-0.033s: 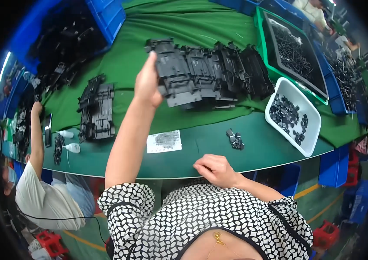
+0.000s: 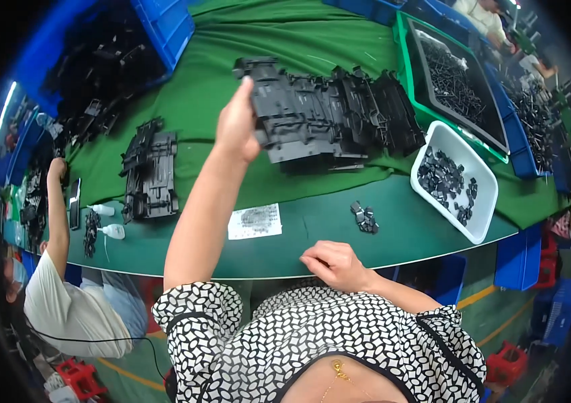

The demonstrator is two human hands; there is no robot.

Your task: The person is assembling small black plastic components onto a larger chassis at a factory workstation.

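Left hand (image 2: pixel 237 127) clamped on the near end of a black moulded plastic frame (image 2: pixel 285 111), the frontmost of a row of like frames (image 2: pixel 366 114) leaning together mid-bench on the green bench (image 2: pixel 312 221); right hand (image 2: pixel 336 264) rests loosely curled, holding nothing, at the near edge beside a small heap of black clips (image 2: pixel 365 217). A firm grip and a straight lift should free the frame without toppling its neighbours. Compared with the earlier frame, nothing has visibly moved.

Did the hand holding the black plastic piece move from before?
No. The left hand sits at the same spot beside the row of black plastic parts.
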